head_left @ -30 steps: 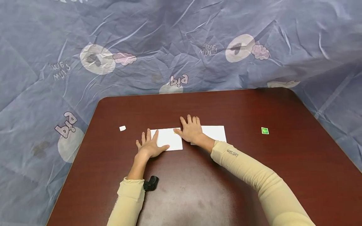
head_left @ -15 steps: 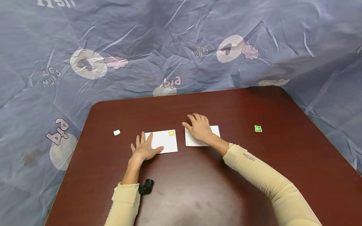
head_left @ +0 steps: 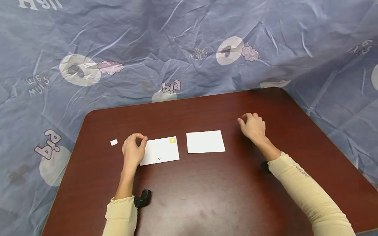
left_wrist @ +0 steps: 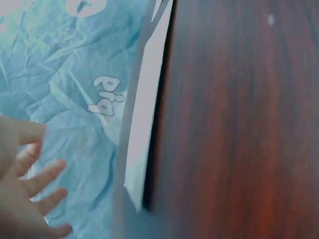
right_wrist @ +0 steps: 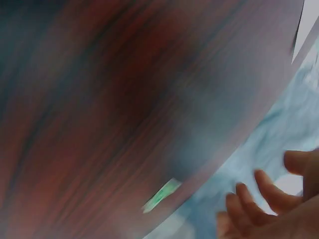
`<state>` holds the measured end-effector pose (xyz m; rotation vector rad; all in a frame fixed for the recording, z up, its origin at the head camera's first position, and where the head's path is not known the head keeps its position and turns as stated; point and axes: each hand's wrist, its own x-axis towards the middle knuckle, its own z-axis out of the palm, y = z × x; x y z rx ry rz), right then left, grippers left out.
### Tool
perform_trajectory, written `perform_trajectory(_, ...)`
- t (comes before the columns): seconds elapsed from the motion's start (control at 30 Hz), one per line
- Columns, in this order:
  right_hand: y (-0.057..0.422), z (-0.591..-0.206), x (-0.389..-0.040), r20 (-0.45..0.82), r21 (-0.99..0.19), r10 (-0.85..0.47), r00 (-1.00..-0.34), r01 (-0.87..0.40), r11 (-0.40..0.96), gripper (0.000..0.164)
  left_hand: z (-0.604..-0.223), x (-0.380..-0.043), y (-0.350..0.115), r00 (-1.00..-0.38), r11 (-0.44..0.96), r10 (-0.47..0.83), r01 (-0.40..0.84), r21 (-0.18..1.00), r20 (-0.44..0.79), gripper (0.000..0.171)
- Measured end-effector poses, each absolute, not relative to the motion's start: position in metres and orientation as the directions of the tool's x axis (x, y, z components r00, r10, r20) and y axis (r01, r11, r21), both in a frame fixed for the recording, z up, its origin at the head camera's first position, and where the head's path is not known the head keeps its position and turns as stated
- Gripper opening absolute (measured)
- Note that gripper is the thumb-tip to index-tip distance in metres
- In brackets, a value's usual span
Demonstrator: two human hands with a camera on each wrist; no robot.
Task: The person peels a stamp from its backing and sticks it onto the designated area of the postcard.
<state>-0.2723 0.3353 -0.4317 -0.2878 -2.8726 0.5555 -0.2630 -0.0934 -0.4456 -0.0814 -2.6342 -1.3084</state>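
Observation:
My left hand (head_left: 133, 150) hovers at the left end of a white envelope (head_left: 160, 151), its thumb and index tips close together. In the left wrist view its fingers (left_wrist: 47, 178) are loosely bent and hold nothing. A yellow stamp (head_left: 172, 140) sits in that envelope's upper right corner. A second, plain white envelope (head_left: 205, 142) lies to its right. Further right, my right hand (head_left: 253, 126) is over the table with relaxed fingers and nothing in them. A small green stamp (right_wrist: 162, 195) lies on the table near it in the right wrist view; the hand hides it in the head view.
A small white square (head_left: 114, 142) lies left of my left hand. The dark red-brown table (head_left: 189, 183) reaches to a wrinkled blue printed cloth (head_left: 141, 42) behind it. Each wrist wears a black camera (head_left: 143, 198).
My right hand has lifted off the envelopes and moved right toward the green stamp. The left hand has risen from the stamped envelope, its fingers drawing in. The head view has shifted a little.

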Motion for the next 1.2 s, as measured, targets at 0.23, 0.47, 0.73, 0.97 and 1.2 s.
perform_trajectory(0.23,0.386,-0.430,-0.254,-0.171,-0.329,0.360,-0.917,0.398,0.856,0.039,-0.423,-0.259,-0.092,-0.906,0.519,-0.084,0.315,0.795,0.414,0.010)
perform_trajectory(0.47,0.405,-0.429,-0.244,-0.278,-0.333,0.365,-0.888,0.446,0.831,0.042,-0.408,-0.252,-0.084,-0.798,0.492,-0.098,0.480,0.726,0.594,0.006)
perform_trajectory(0.73,0.409,-0.432,-0.242,-0.244,-0.382,0.394,-0.886,0.461,0.801,0.032,-0.405,-0.248,-0.081,-0.756,0.458,-0.105,0.540,0.706,0.646,0.006)
perform_trajectory(0.97,0.412,-0.434,-0.239,-0.139,-0.516,0.427,-0.894,0.433,0.739,0.025,-0.407,-0.248,-0.075,-0.739,0.438,-0.099,0.569,0.696,0.666,0.005)
perform_trajectory(1.2,0.409,-0.436,-0.238,-0.001,-0.588,0.435,-0.901,0.352,0.728,0.024,-0.409,-0.247,-0.069,-0.741,0.426,-0.064,0.585,0.690,0.668,0.006)
